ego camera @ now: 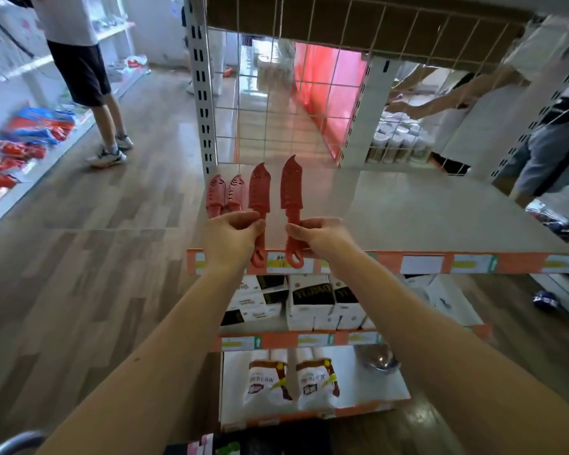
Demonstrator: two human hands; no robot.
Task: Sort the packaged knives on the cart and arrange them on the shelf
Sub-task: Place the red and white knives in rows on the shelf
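Knives (260, 182) in red perforated sheaths sit in a row at the left end of the shelf (408, 218), four in view. The left hand (234, 233) pinches the handle of the left long knife (259, 198) between thumb and curled fingers (255, 226). The right hand (322, 236) pinches the handle of the right long knife (291, 185) the same way. Both blades point away from the fingers toward the wire grid (276, 103) at the shelf's back, roughly parallel and near each other without touching. Both looped handle ends hang past the fingers over the orange price strip (473, 262) on the front edge. Just left of the left hand's fingers, two shorter knives (216, 195) lie side by side, tips pointing the same way. Whether the held pair rests on the shelf or is lifted off it cannot be told. Below the fingers a lower level carries white and black boxes (309, 300), with printed bags (266, 379) beneath. Far left of the fingers a person (83, 70) in dark shorts stands on the wooden floor (112, 208).
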